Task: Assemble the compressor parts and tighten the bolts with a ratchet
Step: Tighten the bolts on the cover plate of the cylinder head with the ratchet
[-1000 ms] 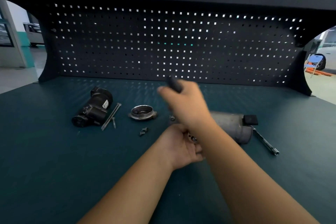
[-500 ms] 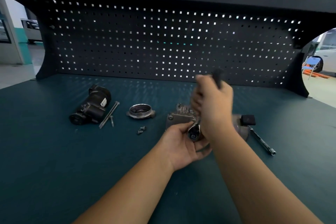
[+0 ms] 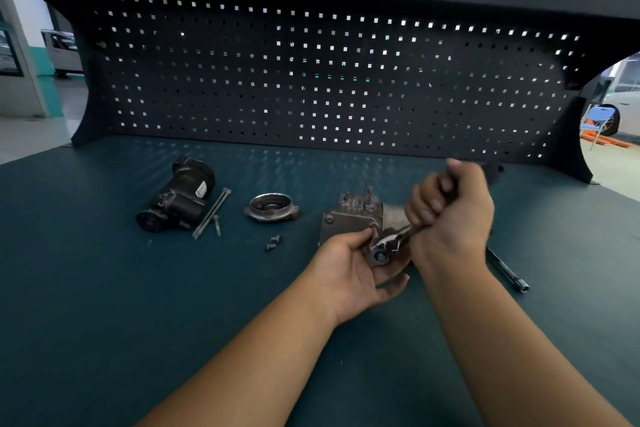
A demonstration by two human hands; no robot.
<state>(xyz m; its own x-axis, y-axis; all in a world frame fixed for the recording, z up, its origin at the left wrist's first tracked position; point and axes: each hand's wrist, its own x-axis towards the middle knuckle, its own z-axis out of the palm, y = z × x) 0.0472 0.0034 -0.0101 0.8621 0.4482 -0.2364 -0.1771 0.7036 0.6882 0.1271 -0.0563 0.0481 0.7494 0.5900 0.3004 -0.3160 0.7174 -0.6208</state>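
the grey compressor body (image 3: 349,218) lies on the dark green surface (image 3: 104,288), a little toward four o'clock from the middle of the view. the ratchet (image 3: 389,246) sits with its head against the near face of the body, at about five o'clock from it, and its handle runs up toward one o'clock.

the right hand (image 3: 450,215) has its grip clamped round the ratchet handle, fingers curled over it in a fist; this hand is motion-blurred. the left hand (image 3: 349,274) cups the ratchet head from below, its grip closed on the head, with the thumb lying by a bolt on the corner of the body.

at nine o'clock from the body rests a round metal cover (image 3: 271,207), open side up. two small bolts (image 3: 273,243) lie just beside each other at about eight o'clock. farther out at nine o'clock are two long bolts (image 3: 212,213) and, beside them, a black motor part (image 3: 180,201) on its side. a thin metal bar (image 3: 507,270) lies at four o'clock, partly hidden by the right forearm. a perforated back panel (image 3: 311,80) stands at twelve o'clock.
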